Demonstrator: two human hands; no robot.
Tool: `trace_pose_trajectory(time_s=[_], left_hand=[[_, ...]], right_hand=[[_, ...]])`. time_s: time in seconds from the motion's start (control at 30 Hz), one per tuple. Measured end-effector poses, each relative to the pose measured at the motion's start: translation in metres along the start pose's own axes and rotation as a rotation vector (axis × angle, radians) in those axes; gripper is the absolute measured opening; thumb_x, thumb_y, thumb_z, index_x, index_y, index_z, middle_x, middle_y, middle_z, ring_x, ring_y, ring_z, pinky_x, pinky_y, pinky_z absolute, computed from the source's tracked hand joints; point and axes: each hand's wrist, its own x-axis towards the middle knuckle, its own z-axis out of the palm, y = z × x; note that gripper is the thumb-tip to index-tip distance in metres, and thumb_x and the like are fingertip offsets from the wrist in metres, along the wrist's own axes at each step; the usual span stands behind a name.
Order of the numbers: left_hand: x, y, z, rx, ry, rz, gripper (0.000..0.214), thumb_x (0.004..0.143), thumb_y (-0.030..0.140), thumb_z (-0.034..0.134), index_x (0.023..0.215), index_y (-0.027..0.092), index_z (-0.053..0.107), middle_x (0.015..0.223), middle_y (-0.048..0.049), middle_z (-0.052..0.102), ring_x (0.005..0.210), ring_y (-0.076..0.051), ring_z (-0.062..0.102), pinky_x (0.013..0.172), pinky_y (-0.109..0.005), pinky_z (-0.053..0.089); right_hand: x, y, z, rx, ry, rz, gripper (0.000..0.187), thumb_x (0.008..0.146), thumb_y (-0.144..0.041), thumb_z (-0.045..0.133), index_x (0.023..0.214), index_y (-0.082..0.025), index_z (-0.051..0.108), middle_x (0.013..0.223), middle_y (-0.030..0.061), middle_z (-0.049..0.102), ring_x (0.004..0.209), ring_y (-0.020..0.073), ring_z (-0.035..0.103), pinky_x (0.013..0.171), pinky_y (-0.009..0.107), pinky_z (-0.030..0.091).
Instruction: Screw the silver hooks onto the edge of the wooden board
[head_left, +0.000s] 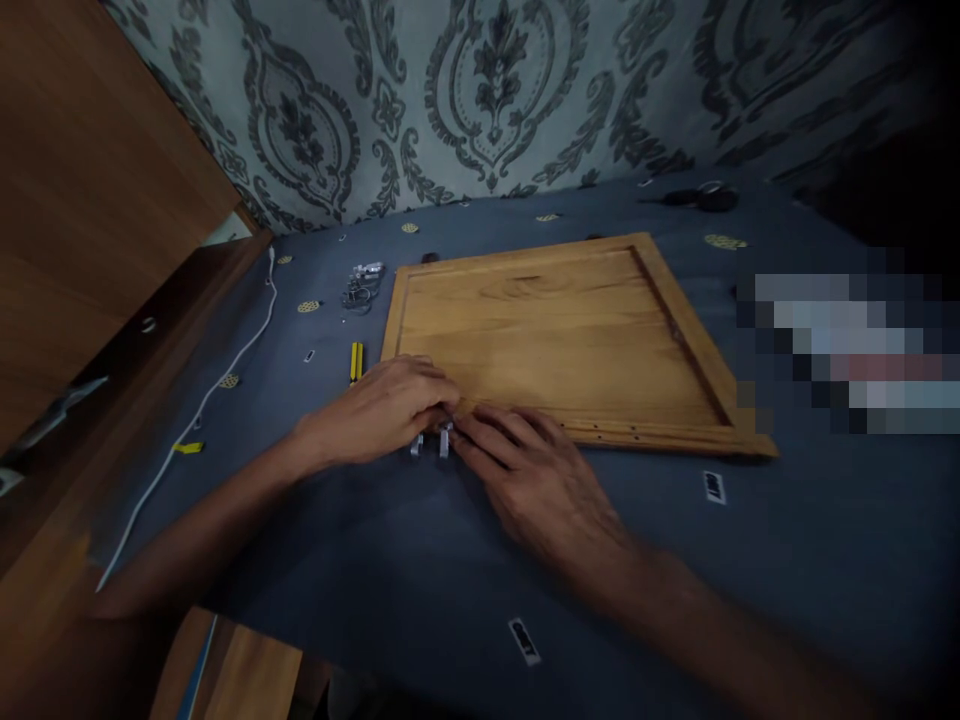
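A framed wooden panel (540, 330), like a cabinet door, lies flat on the blue cloth, its near edge marked with several small dark holes. At the near left corner my left hand (390, 405) is closed, its fingertips bunched around a small silver metal fitting (445, 440). My right hand (540, 475) reaches the same fitting from the other side, thumb and fingers drawn together against it and the panel's edge. The fingers hide most of the fitting, so its exact kind does not show. Just beyond my left hand lies a yellow-and-black handled tool (356, 360).
Loose metal pieces (364, 285) lie left of the panel. A white cable (251, 345) runs along the left side, with a yellow tag (189, 448) beside it. At the back right rests a dark object (697, 197). Patterned wall (495, 90) borders the far side.
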Motion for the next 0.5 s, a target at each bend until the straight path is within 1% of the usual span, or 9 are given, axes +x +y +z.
trace_pose_trajectory(time_s=[0.17,0.33,0.5], left_hand=[[0.0017,0.0014,-0.0016,-0.006,-0.022,-0.002,0.02,0.093,0.005,0.052,0.08,0.017,0.063,0.082,-0.0015,0.063,0.085,-0.016,0.057,0.076,-0.027,0.039],[0.0017,0.0017,-0.0006,-0.014,-0.021,-0.013,0.016,0.092,0.006,0.055,0.083,0.016,0.063,0.084,-0.0019,0.064,0.087,-0.017,0.057,0.076,-0.028,0.039],[0.0015,0.0017,-0.0008,-0.029,-0.026,-0.031,0.017,0.092,0.006,0.054,0.084,0.017,0.064,0.087,-0.0019,0.064,0.088,-0.017,0.058,0.075,-0.028,0.04]], right_hand=[[0.0,-0.0004,0.0002,-0.002,-0.013,0.008,0.04,0.086,-0.002,0.053,0.118,-0.018,0.071,0.121,0.0089,0.073,0.113,0.0271,0.059,0.092,0.044,0.046],[0.0003,-0.0009,0.0006,0.003,-0.007,0.014,0.038,0.085,-0.001,0.054,0.116,-0.016,0.072,0.122,0.0094,0.073,0.113,0.0265,0.058,0.093,0.043,0.045],[0.0005,0.0002,-0.0003,0.012,-0.001,0.0,0.037,0.087,-0.003,0.058,0.117,-0.019,0.072,0.122,0.009,0.073,0.112,0.0266,0.059,0.092,0.043,0.044]])
